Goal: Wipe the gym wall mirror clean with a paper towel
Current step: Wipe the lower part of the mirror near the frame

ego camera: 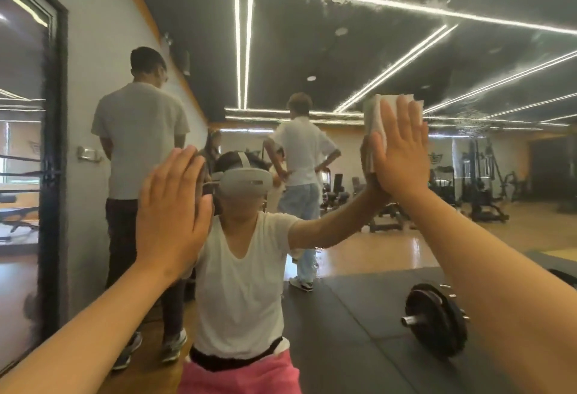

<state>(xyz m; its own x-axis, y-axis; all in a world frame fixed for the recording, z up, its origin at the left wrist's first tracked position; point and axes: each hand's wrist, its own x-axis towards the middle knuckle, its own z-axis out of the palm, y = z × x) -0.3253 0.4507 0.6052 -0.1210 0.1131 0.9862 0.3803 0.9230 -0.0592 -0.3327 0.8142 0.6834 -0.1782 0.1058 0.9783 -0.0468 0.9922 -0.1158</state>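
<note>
The wall mirror fills most of the view and reflects the gym and me. My right hand is raised with straight fingers and presses a folded white paper towel flat against the glass. The towel sticks out above and to the left of the fingers. My left hand lies flat on the mirror lower down to the left, fingers straight, with nothing in it. Smeary streaks show on the upper glass near the reflected ceiling lights.
A dark frame bounds the mirror on the left, beside another glass panel. In the reflection stand two people in white shirts with their backs turned, a barbell with a black plate on a dark mat, and gym machines at the far right.
</note>
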